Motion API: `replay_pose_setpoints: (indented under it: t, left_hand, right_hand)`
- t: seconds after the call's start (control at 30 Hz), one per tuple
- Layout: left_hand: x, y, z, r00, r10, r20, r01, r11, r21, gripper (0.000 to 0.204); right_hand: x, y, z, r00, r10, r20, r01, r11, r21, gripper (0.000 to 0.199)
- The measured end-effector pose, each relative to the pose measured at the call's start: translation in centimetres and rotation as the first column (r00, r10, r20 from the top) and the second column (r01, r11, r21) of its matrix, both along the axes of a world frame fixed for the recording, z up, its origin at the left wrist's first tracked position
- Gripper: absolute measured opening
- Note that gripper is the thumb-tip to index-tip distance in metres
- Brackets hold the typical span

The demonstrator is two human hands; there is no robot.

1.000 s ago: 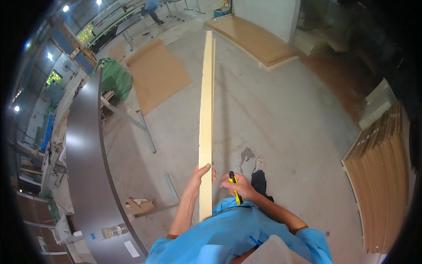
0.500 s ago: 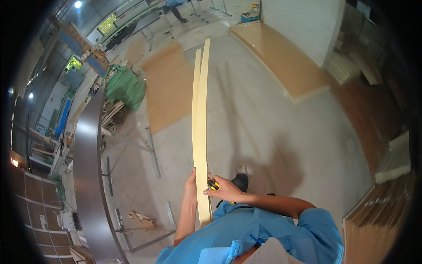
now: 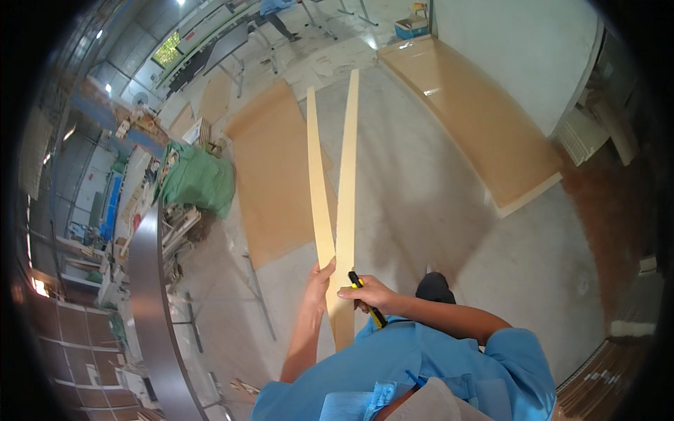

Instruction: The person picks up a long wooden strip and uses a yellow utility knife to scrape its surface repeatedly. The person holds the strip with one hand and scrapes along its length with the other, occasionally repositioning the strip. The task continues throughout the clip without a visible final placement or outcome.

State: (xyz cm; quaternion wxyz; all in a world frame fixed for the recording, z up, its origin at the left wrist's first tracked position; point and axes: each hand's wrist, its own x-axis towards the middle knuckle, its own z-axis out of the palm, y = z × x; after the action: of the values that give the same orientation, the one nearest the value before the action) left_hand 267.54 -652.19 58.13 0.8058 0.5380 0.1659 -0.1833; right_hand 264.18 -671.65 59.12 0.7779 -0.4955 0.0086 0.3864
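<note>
Two long, thin, pale yellow strips stretch away from my body and spread apart toward their far ends. My left hand (image 3: 320, 286) is closed on the left strip (image 3: 319, 189) near where the two overlap, its thumb on top. A black and yellow utility knife (image 3: 377, 316) is held in my right hand (image 3: 372, 293), slanting across the palm. That hand's thumb also presses on the right strip (image 3: 347, 168), with fingers curled beneath its edge. Whether the blade is out, I cannot tell. The strips' near ends disappear against my blue shirt.
To the left stands a long dark panel (image 3: 149, 281) on metal supports, with a green sack (image 3: 198, 181) and scrap pieces beyond it. Brown sheeting (image 3: 270, 175) lies on the floor ahead. A wrapped flat stack (image 3: 477, 119) lies at right. Far off, a person (image 3: 277, 10) is by tables.
The far ends of the two strips have spread from nearly together to wide apart. Both hands have shifted slightly right, and the view has turned a little.
</note>
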Motion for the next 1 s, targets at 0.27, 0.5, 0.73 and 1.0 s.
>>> replay_pose_setpoints:
  t: [0.27, 0.5, 0.73, 1.0]
  left_hand:
    - [28.5, -3.7, 1.9, 0.999, -0.037, 0.009, 0.034, 0.974, 0.224, 0.037]
    - [46.7, -2.1, 4.5, 0.981, 0.021, -0.195, 0.029, 0.969, 0.247, 0.044]
    - [69.6, -2.5, 1.6, 0.965, 0.163, -0.204, -0.112, 0.965, 0.238, 0.029]
    - [102.1, -4.9, 4.6, 0.987, -0.048, -0.155, 0.101, 0.929, 0.355, 0.030]
  right_hand:
    - [29.1, -6.1, -1.0, 0.991, -0.117, 0.060, 0.109, 0.986, 0.126, 0.026]
    - [51.9, -10.5, 1.7, 0.979, -0.178, -0.096, 0.186, 0.979, 0.084, 0.024]
    - [78.1, -11.5, -0.1, 0.971, -0.232, 0.056, 0.227, 0.971, 0.079, 0.028]
    - [106.7, -13.9, 4.7, 0.920, -0.383, 0.082, 0.367, 0.916, 0.163, 0.043]
